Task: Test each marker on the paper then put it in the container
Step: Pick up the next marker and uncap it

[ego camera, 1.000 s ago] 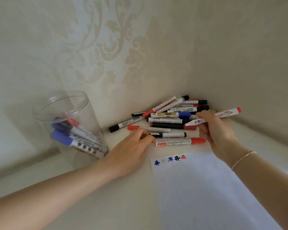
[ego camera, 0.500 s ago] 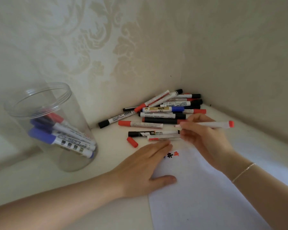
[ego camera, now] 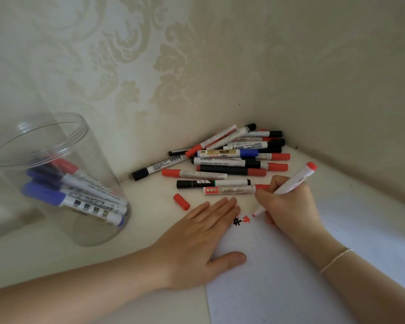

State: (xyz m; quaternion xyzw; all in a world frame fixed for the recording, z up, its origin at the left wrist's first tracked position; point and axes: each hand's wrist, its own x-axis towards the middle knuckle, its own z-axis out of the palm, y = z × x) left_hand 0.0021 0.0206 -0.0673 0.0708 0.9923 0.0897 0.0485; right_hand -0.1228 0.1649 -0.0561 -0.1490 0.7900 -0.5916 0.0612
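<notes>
My right hand (ego camera: 288,204) grips an uncapped red marker (ego camera: 295,181) like a pen, its red tip touching the top edge of the white paper (ego camera: 278,277) beside black and red test marks (ego camera: 241,221). My left hand (ego camera: 204,239) lies flat with straight fingers, pressing the paper's upper left corner. The loose red cap (ego camera: 181,201) lies on the table just left of the fingers. A pile of markers (ego camera: 229,157) fills the corner behind. The clear plastic container (ego camera: 54,176) stands at the left with several markers inside.
Patterned walls meet in a corner right behind the marker pile. The white tabletop (ego camera: 150,230) runs between the container and the paper. A thin bracelet (ego camera: 334,260) circles my right wrist.
The cap came off the red marker and now lies on the table. My right hand turned the marker tip down onto the paper. My left hand moved from the pile to flat on the paper.
</notes>
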